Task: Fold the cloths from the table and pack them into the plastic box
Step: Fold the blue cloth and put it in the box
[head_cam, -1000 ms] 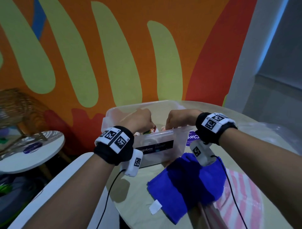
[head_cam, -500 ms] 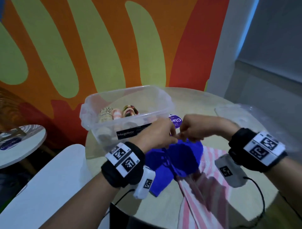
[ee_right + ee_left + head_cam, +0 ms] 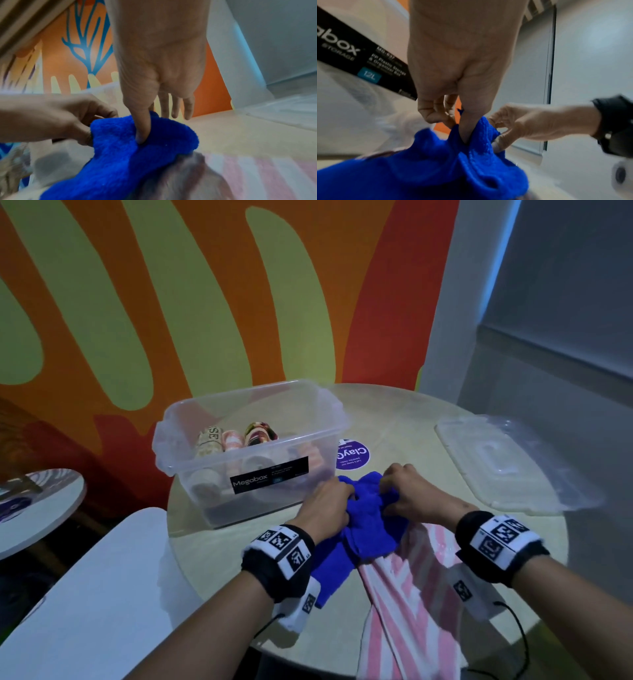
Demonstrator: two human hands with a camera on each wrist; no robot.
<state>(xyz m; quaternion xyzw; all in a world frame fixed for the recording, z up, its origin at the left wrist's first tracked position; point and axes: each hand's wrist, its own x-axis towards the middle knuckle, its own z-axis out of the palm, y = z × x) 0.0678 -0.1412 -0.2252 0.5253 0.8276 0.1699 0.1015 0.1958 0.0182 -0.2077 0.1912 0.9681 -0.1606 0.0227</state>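
Cloths on your table (image 3: 394, 419): one blue cloth (image 3: 368, 518) pinched by your left hand (image 3: 327, 508) and right hand (image 3: 409, 494), one striped cloth (image 3: 407, 587); one plastic box (image 3: 329, 446) behind.

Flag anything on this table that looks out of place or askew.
Nothing damaged or spilled. The pink striped cloth hangs over the table edge, unfolded, and the blue cloth is bunched between both hands. The box lid lies off the plastic box.

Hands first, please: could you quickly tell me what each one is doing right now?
Left hand: pinching the blue cloth.
Right hand: thumb and fingers gripping the same blue cloth.
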